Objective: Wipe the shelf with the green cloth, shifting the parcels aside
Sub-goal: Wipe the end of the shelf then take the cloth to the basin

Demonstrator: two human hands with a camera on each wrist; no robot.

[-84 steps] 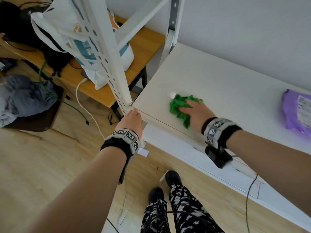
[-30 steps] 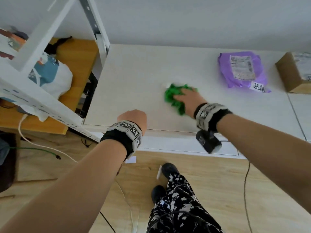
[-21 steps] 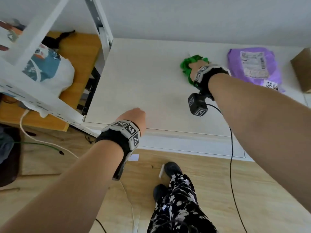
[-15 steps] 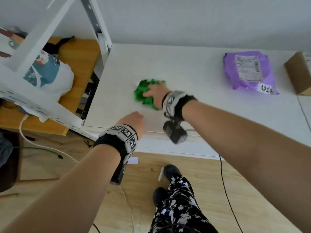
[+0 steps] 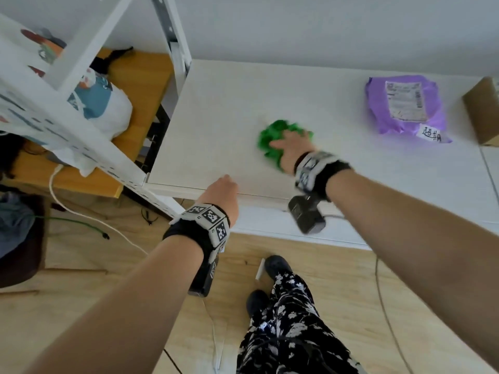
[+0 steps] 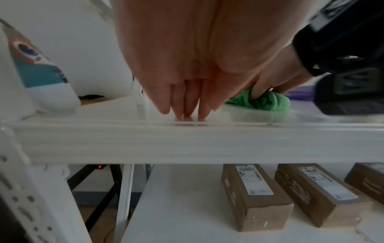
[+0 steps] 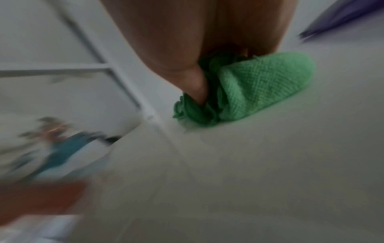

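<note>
A: The left hand (image 5: 224,195) sits nearest, at about 7 o'clock from the cloth. Its fingers (image 6: 188,105) are straight and close together, tips down on the front edge of the shelf (image 5: 216,125), holding nothing.

B: And the right hand (image 5: 293,149)?

A: Further in, palm down on the green cloth (image 5: 272,141). The cloth is bunched under it, lying flat on the shelf board around the middle of the open stretch. From the right wrist view the thumb digs into the folds, so the hand presses and partly grips the cloth; that view is blurred.

B: Where are the parcels?

A: The purple parcel (image 5: 405,106) lies at roughly 2 o'clock from the cloth, well apart, near the back wall, label up. Beyond it, at 3 o'clock and cut by the frame edge, stands a brown box (image 5: 483,112), just beside the purple one.

B: Anything lower down?

A: The left wrist view shows brown cartons (image 6: 255,197) in a row on the lower shelf. At 9 to 10 o'clock, past the white upright (image 5: 172,41), a white bag (image 5: 102,103) sits on a wooden desk (image 5: 143,76).
</note>
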